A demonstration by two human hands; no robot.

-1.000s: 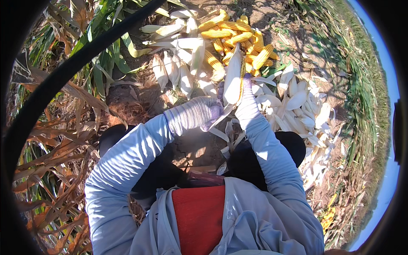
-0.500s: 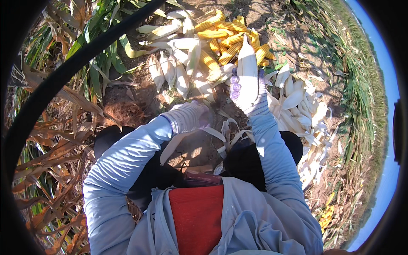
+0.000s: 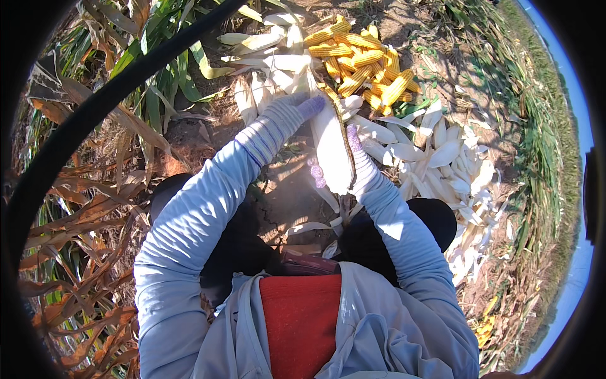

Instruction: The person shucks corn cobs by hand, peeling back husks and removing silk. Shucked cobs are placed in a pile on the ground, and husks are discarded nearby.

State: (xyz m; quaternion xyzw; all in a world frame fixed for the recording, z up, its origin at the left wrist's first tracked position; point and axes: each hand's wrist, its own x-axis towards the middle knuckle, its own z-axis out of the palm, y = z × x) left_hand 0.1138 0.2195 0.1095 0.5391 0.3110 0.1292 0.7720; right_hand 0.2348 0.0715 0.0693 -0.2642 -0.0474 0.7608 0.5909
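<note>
An ear of corn in its pale husk is held upright-slanting in front of me, its tip pointing away. My right hand, in a striped white and purple glove, grips its lower part, with fingertips showing on the left side. At the ear's upper end, my left hand in a matching glove has its fingers closed against the husk. Part of its grip is hidden behind the hand itself. Just beyond lie unhusked ears and a heap of bare yellow corn cobs.
Stripped pale husks are heaped to my right. Dry brown corn leaves and green stalks crowd the left side. A dark bar crosses the upper left. More yellow ears lie at lower right.
My right hand has brought the ear nearer and slightly left. My left hand has moved up and forward from near my knees onto the ear's tip.
</note>
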